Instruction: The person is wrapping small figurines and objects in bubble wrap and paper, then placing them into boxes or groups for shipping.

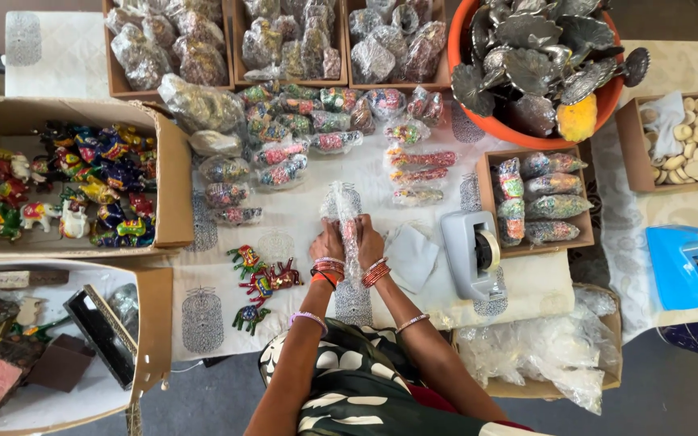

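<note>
My left hand (pixel 329 242) and my right hand (pixel 369 241) are pressed together around a clear plastic bag (pixel 344 203) that stands up between them over the white patterned cloth (pixel 300 222). A small colourful figurine shows inside the bag between my fingers. Both wrists carry red and white bangles. Three painted animal figurines (pixel 262 282) lie loose on the cloth just left of my left hand. A folded white piece (pixel 412 257) lies right of my right hand.
A grey tape dispenser (pixel 472 254) stands to the right, a blue one (pixel 683 266) farther right. Wrapped figurines (pixel 300 137) cover the cloth ahead. Cardboard boxes (pixel 173 186) of painted toys sit left; an orange tub (pixel 519 133) of metal leaves sits back right. Loose plastic bags (pixel 543 351) fill a box.
</note>
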